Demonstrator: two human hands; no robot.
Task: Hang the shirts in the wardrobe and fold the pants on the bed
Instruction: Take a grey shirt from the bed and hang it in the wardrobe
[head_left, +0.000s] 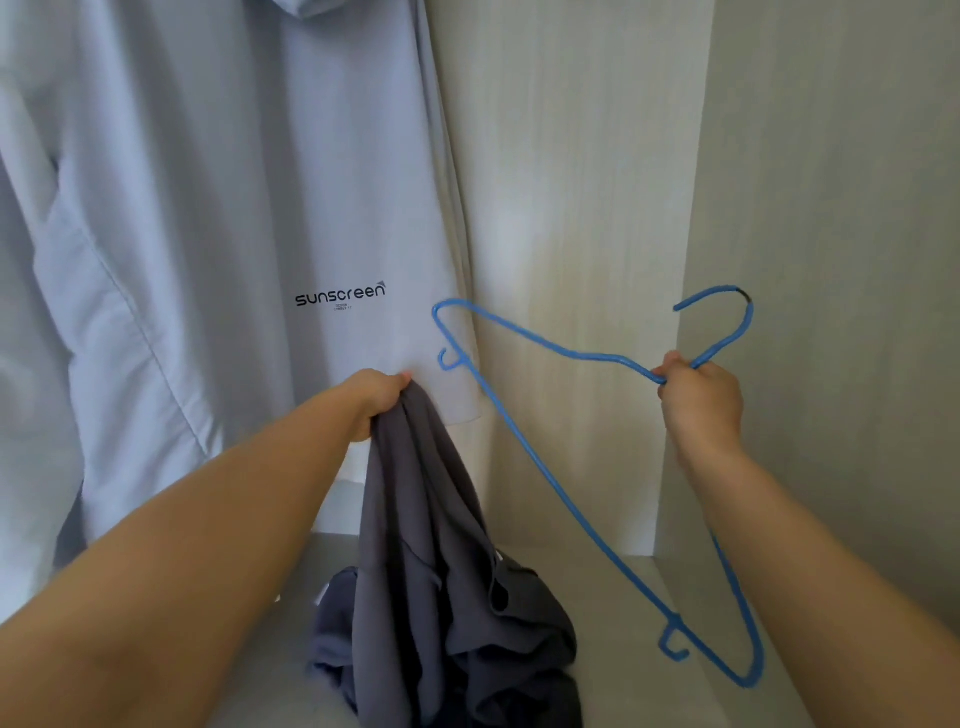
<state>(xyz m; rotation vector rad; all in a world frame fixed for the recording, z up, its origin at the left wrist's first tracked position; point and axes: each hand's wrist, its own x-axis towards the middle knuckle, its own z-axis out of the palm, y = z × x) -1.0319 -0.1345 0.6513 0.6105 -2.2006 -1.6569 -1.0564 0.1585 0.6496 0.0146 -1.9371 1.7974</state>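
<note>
Only one word can be read: "sunscreen" (340, 297), printed in dark, rounded lower-case letters on the hanging pale blue-grey shirt (208, 208). It stands on the shirt's flat panel not far above the hem, at about four o'clock of the cloth that shows and at about ten o'clock from the middle of the view. The word climbs very slightly toward the right. A small dark triangular mark (382, 285) sits at one o'clock of the last letter n. At six o'clock, just under the word, are two tiny lines of print (343, 307), centred and too small to read.
</note>
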